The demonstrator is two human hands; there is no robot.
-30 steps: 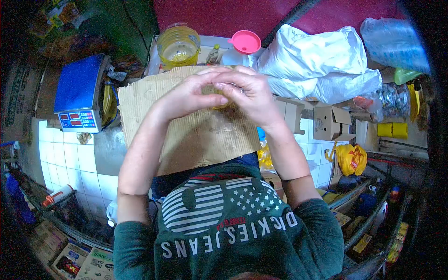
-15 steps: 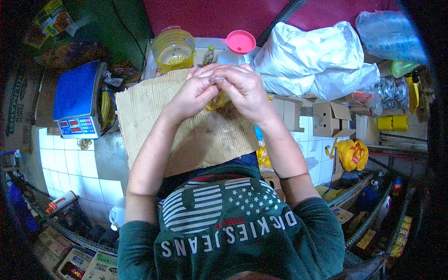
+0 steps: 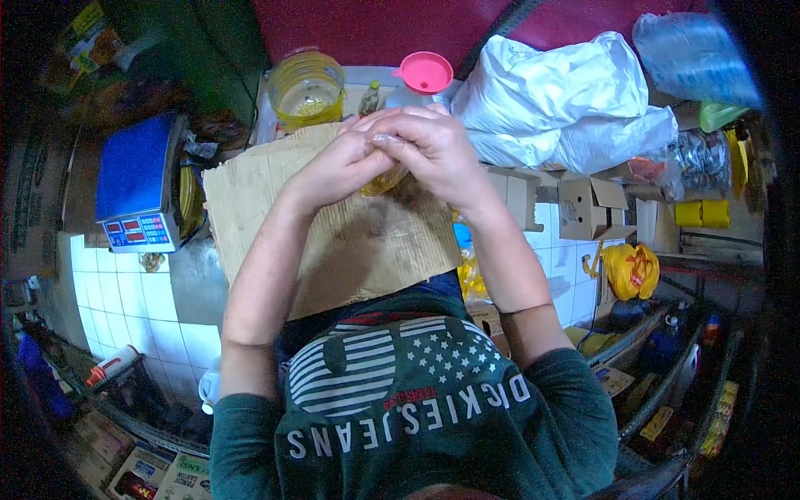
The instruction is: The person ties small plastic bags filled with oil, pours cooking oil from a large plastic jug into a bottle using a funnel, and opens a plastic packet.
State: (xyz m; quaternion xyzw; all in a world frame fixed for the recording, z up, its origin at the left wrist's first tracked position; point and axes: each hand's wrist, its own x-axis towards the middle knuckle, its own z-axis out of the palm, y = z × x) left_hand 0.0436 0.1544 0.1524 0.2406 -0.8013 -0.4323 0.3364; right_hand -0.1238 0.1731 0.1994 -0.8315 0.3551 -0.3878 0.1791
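Observation:
My left hand (image 3: pixel 337 167) and my right hand (image 3: pixel 429 150) meet above the far part of a cardboard sheet (image 3: pixel 333 258). Fingers of both are curled together, with the thumbs close to each other. Beneath them hangs a small clear bag of yellow liquid (image 3: pixel 383 182), its top hidden in the fingers. Both hands are closed on the bag's upper part. Beyond the cardboard stand a yellow-tinted clear bucket (image 3: pixel 307 87), a small bottle (image 3: pixel 370 98) and a pink funnel (image 3: pixel 427 72).
A blue scale (image 3: pixel 137 179) is at the left. White plastic bags (image 3: pixel 554 92) are piled at the back right, near an open carton (image 3: pixel 590 208). A yellow bag (image 3: pixel 631 271) hangs at the right, above shelves (image 3: pixel 658 375) of goods.
My hands have drawn closer together, and their fingers have closed around the bag's top. The bag of yellow liquid shows more clearly below them. The whole view has shifted slightly.

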